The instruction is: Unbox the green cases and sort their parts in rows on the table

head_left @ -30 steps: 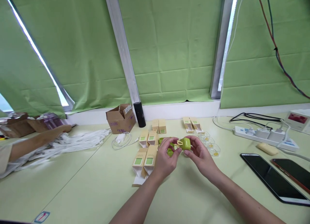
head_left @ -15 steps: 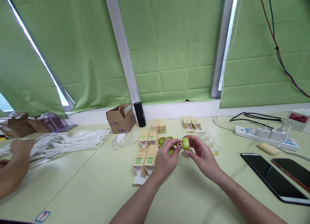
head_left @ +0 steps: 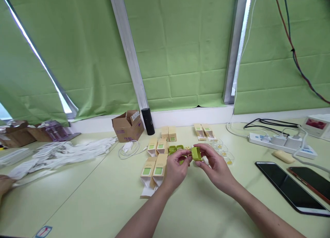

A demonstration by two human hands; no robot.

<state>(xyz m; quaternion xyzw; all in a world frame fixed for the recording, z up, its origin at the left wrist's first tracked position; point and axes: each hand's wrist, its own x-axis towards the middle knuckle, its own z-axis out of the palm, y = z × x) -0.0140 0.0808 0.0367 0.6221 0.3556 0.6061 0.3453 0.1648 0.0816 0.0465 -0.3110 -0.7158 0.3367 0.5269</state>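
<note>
A small glossy green case [head_left: 196,154] is held above the table between my two hands. My right hand [head_left: 212,162] grips it from the right, thumb below and fingers above. My left hand [head_left: 178,166] pinches at its left side; the small part between those fingertips is mostly hidden. Just behind my left hand lie more green cases [head_left: 176,148], partly covered by it. Left of that hand stand cream cartons [head_left: 160,167] with green-square labels and open white flaps. Beside my right hand are clear plastic packs [head_left: 228,158] with yellow round pieces inside.
More cartons [head_left: 203,131] stand at the back. A brown box [head_left: 128,128], a black cylinder [head_left: 147,122] and a white cable [head_left: 129,149] are behind left. A power strip [head_left: 283,143], a tablet [head_left: 286,184] and a phone [head_left: 313,179] lie right. A co-worker's hand [head_left: 5,183] is beside white strips [head_left: 74,152].
The green case has turned in my hands, showing more of its broad side, and the gold-coloured clip at its left is now mostly hidden. The co-worker's arm has drawn back left.
</note>
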